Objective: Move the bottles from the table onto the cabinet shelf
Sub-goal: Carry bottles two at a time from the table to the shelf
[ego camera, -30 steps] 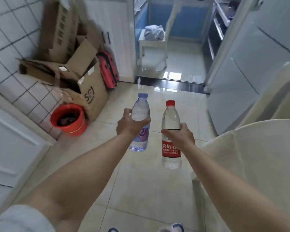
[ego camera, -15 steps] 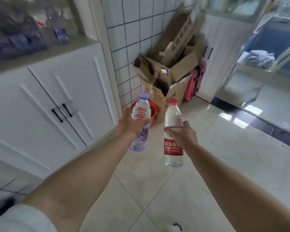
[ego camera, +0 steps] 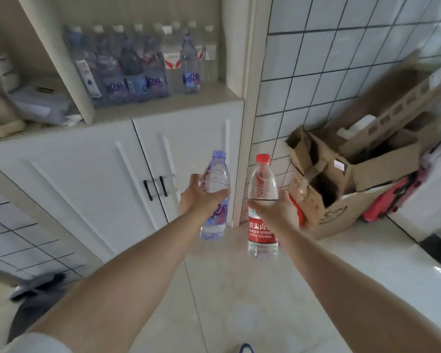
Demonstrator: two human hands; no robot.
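My left hand grips a clear water bottle with a purple cap and purple label, held upright. A clear bottle with a red cap and red label stands upright in my right hand. Both bottles hang in the air in front of the white cabinet doors. Above the doors runs the open cabinet shelf, where several purple-label and red-label bottles stand in rows.
Open cardboard boxes are piled on the floor against the tiled wall to the right, with a red bag beside them. The shelf's left bay holds a grey pack. A dark object lies low at the left.
The view has swung left from the doorway and table to face the cabinet, and its shelf is now in sight. Both hands keep the same grip on their bottles.
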